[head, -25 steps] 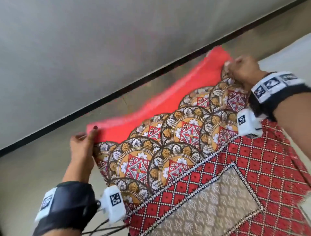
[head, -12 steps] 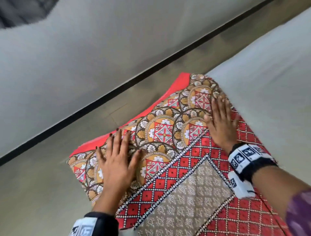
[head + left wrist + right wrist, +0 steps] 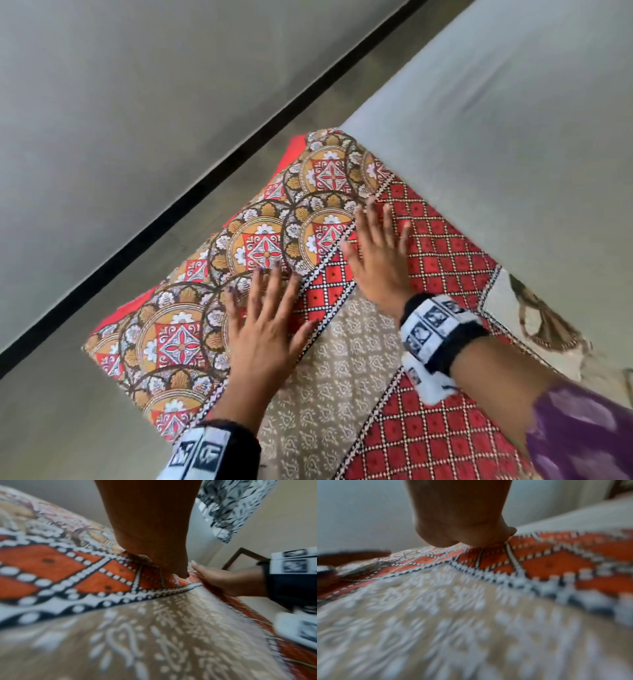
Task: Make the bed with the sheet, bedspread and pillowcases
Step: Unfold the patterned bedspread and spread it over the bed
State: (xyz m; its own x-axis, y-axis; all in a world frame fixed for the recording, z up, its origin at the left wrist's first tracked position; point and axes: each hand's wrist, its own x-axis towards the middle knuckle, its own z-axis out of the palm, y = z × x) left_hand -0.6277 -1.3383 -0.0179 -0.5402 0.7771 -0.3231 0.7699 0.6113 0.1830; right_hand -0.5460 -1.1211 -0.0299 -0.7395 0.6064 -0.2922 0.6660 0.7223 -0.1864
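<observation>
A pillow in a patterned pillowcase (image 3: 178, 342), with orange medallions, a red lattice and a beige centre, lies at the bed's corner and sticks out over the floor. My left hand (image 3: 263, 322) lies flat on it with fingers spread, over the medallion border. My right hand (image 3: 376, 253) presses flat on the red lattice just beside it. In the left wrist view the left hand (image 3: 154, 534) rests on the pillowcase (image 3: 51, 568), with the right hand (image 3: 228, 580) close by. The blurred right wrist view shows the right hand (image 3: 462, 520) on the pillowcase (image 3: 453, 628).
A pale grey sheet (image 3: 513, 154) covers the bed to the right. A beige cloth with a brown motif (image 3: 534, 322) lies against the pillow's right edge. Left of the bed are the grey floor (image 3: 51, 428), a black skirting line (image 3: 205, 185) and the wall (image 3: 137, 85).
A second ago both hands gripped the pillowcase's far edge at its corners. They let go, the pillow settled on the bed, and both flat hands have slid closer together.
</observation>
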